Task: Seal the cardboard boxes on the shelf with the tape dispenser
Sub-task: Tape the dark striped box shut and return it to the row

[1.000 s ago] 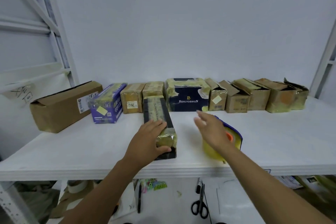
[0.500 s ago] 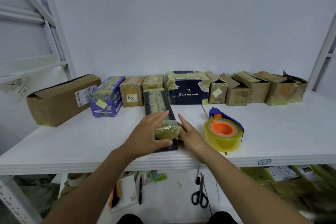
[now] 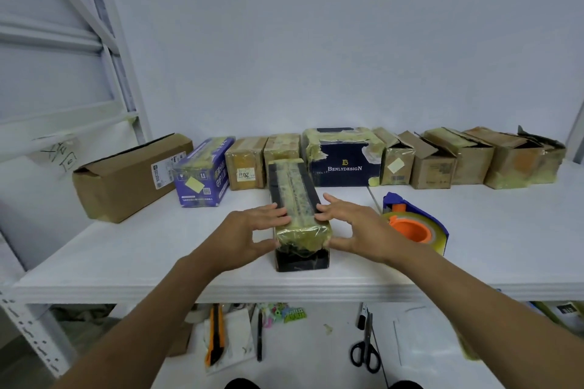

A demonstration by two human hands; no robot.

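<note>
Left hand (image 3: 249,232) and right hand (image 3: 360,227), fingers straight, press both sides of the long black box (image 3: 294,193), crinkly yellowish tape (image 3: 301,232) over its near end; round orange-cored tape dispenser (image 3: 410,229) sits just right.

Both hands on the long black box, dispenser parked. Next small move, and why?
Probably squeeze inward to smooth the tape at the near end. The left hand and right hand flank the black box; tape already runs along its top but looks wrinkled over that end, and the tape dispenser sits untouched beside it.
</note>
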